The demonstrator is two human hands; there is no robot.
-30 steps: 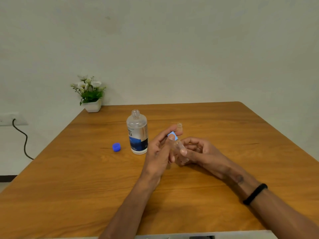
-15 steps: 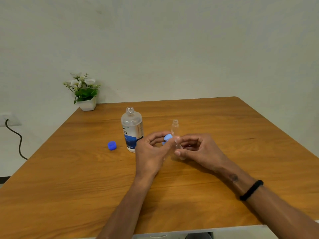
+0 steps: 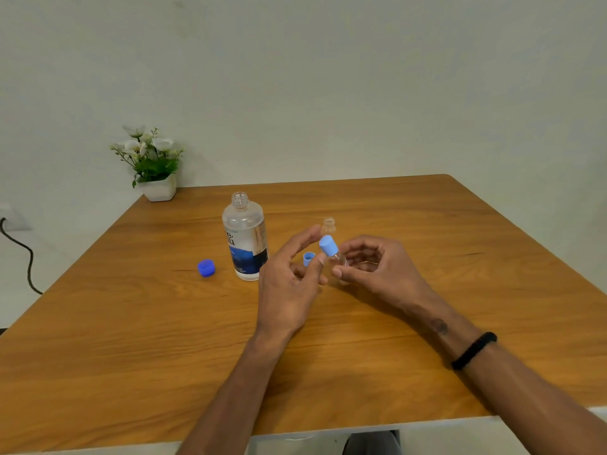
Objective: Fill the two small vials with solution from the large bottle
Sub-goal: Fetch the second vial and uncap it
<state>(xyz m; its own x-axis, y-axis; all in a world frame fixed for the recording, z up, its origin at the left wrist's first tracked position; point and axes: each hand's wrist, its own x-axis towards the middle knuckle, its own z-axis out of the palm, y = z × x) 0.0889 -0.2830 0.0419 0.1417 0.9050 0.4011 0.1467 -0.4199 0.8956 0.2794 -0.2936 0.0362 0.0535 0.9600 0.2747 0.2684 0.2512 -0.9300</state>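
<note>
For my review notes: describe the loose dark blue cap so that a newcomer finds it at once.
Start at the large bottle standing uncapped near the middle of the wooden table. The dark blue cap lies alone on the wood just left of it. It is darker and wider than the two pale blue caps by the hands.

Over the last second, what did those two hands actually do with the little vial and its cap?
The right hand tilted the small capped vial up between the hands, so its light blue cap now shows. The left hand opened its fingers off the cap, and a second light blue cap came into view behind it. The large bottle, its dark blue cap and the open vial stayed put.
</note>
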